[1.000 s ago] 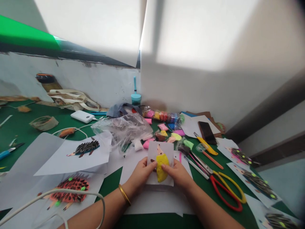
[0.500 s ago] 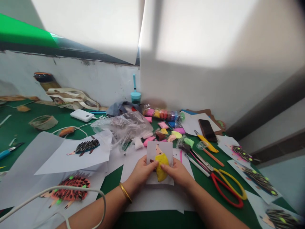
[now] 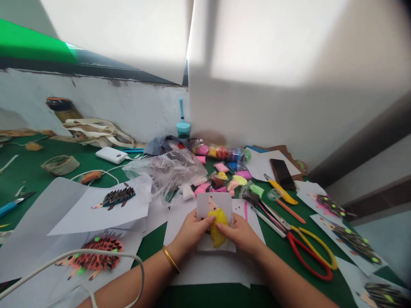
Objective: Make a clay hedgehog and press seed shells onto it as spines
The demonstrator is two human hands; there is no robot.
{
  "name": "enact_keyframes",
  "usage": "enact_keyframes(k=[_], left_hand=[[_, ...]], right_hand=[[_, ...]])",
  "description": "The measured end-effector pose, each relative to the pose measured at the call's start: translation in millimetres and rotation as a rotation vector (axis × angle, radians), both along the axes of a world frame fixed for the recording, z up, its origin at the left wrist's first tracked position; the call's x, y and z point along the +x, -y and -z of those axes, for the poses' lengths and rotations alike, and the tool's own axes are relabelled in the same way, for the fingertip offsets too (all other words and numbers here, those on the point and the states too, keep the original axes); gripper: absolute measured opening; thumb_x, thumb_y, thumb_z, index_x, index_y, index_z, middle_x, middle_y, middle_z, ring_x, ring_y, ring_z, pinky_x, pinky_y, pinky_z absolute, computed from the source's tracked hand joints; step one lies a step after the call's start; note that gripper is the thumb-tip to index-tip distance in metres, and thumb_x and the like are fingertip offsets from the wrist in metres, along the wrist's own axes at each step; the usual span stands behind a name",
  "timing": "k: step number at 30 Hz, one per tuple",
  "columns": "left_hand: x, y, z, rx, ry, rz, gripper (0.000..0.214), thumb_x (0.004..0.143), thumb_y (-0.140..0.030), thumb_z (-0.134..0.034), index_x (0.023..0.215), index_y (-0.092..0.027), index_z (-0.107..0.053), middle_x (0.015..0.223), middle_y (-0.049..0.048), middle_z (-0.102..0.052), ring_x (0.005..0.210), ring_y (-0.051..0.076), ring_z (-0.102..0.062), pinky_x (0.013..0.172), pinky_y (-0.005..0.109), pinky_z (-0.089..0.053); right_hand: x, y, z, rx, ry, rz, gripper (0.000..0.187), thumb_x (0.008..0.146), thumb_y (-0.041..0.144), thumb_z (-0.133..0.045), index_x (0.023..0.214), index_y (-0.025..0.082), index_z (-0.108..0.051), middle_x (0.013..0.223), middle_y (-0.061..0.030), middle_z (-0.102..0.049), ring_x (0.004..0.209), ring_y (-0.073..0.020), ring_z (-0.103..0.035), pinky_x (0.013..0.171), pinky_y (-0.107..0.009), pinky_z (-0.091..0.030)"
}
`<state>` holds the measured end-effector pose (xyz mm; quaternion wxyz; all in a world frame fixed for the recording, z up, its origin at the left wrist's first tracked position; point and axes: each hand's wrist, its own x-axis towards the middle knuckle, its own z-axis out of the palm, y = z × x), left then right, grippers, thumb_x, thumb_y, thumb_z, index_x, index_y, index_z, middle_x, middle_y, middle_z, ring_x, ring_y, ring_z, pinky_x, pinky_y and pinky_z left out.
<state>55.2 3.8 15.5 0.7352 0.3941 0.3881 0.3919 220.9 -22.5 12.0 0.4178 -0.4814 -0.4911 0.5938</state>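
A small white card (image 3: 202,203) is held up between my two hands, low in the middle of the view. On it are a pale pointed hedgehog snout and a flattened piece of yellow clay (image 3: 219,239). My left hand (image 3: 192,229) grips the card's left side, its thumb on the clay's left edge. From the right, my right hand (image 3: 241,233) grips the other side, its thumb pressing on the clay. The fingers behind the card are hidden. Under my hands lie white paper sheets (image 3: 205,271) with a few small marks.
Red-and-yellow-handled scissors (image 3: 290,229), a yellow cutter (image 3: 281,191) and a phone (image 3: 282,173) lie to the right. Small clay packets (image 3: 240,179) and a clear plastic bag (image 3: 167,169) are ahead. Hedgehog pictures (image 3: 118,196) flank both sides; a white cable (image 3: 96,252) crosses the lower left.
My thumbs stay on the yellow clay, and both hands keep hold of the card. The view has shifted slightly; otherwise the table things look the same.
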Motion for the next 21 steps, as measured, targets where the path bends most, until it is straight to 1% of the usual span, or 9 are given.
enact_keyframes(k=[3,5,7,10,13,16,19,21], left_hand=[[-0.4,-1.1,1.3,0.005,-0.012,0.024,0.056,0.067,-0.045,-0.081,0.111,-0.014,-0.063,0.097,0.0098,-0.074,0.086,0.025,-0.068,0.075,0.032,-0.052],[-0.7,-2.2,2.2,0.015,-0.021,0.053,0.056,0.067,-0.044,-0.082,0.11,-0.014,-0.063,0.098,0.0102,-0.073,0.086,0.025,-0.068,0.074,0.032,-0.052],[-0.7,-3.0,2.2,0.035,-0.022,0.07,0.056,0.065,-0.042,-0.083,0.109,-0.014,-0.064,0.101,0.0108,-0.073,0.09,0.026,-0.067,0.077,0.032,-0.052],[-0.4,-2.8,0.9,0.035,-0.022,0.053,0.054,0.063,-0.039,-0.085,0.107,-0.014,-0.065,0.103,0.0114,-0.073,0.095,0.028,-0.067,0.081,0.034,-0.052],[-0.6,-2.3,0.2,0.033,-0.02,0.038,0.054,0.064,-0.039,-0.084,0.107,-0.014,-0.066,0.106,0.0119,-0.072,0.095,0.029,-0.067,0.083,0.037,-0.052],[-1.5,-3.4,1.7,0.085,-0.034,0.061,0.053,0.064,-0.039,-0.084,0.107,-0.014,-0.067,0.108,0.012,-0.072,0.099,0.029,-0.066,0.086,0.037,-0.052],[-2.5,-5.4,4.6,0.121,-0.068,0.073,0.051,0.064,-0.04,-0.084,0.104,-0.013,-0.068,0.105,0.0113,-0.072,0.098,0.029,-0.066,0.086,0.036,-0.051],[-2.7,-6.3,6.1,0.131,-0.076,0.085,0.05,0.065,-0.04,-0.083,0.104,-0.013,-0.068,0.104,0.0112,-0.072,0.096,0.028,-0.066,0.085,0.036,-0.051]], right_hand=[[-0.2,-0.8,2.4,-0.019,-0.057,0.035,0.051,0.075,0.053,-0.072,0.108,0.014,-0.067,0.105,-0.012,-0.073,0.098,-0.0309,-0.068,0.087,-0.044,-0.053],[-0.5,-1.6,4.0,-0.029,-0.1,0.048,0.052,0.076,0.054,-0.072,0.108,0.014,-0.067,0.104,-0.0116,-0.074,0.097,-0.0307,-0.068,0.088,-0.044,-0.053],[-0.5,-2.1,5.0,-0.03,-0.108,0.051,0.052,0.075,0.055,-0.072,0.108,0.015,-0.068,0.103,-0.0112,-0.074,0.098,-0.0306,-0.068,0.089,-0.045,-0.052],[0.0,-2.2,5.2,-0.024,-0.096,0.044,0.052,0.075,0.055,-0.072,0.107,0.015,-0.069,0.103,-0.0114,-0.074,0.099,-0.0311,-0.068,0.089,-0.045,-0.052],[0.4,-1.4,4.1,-0.027,-0.078,0.048,0.051,0.076,0.055,-0.071,0.108,0.015,-0.068,0.104,-0.0114,-0.073,0.101,-0.0319,-0.067,0.089,-0.045,-0.053],[0.2,-0.4,2.4,-0.028,-0.061,0.048,0.051,0.077,0.055,-0.07,0.11,0.015,-0.068,0.106,-0.0112,-0.073,0.104,-0.032,-0.066,0.091,-0.045,-0.052],[-0.3,-0.1,2.1,-0.018,-0.086,0.033,0.052,0.079,0.055,-0.068,0.113,0.016,-0.067,0.109,-0.0115,-0.072,0.106,-0.0314,-0.065,0.093,-0.045,-0.051],[-0.7,-0.2,2.8,-0.013,-0.097,0.055,0.052,0.08,0.054,-0.068,0.115,0.016,-0.065,0.111,-0.0115,-0.072,0.107,-0.0311,-0.065,0.093,-0.045,-0.051]])
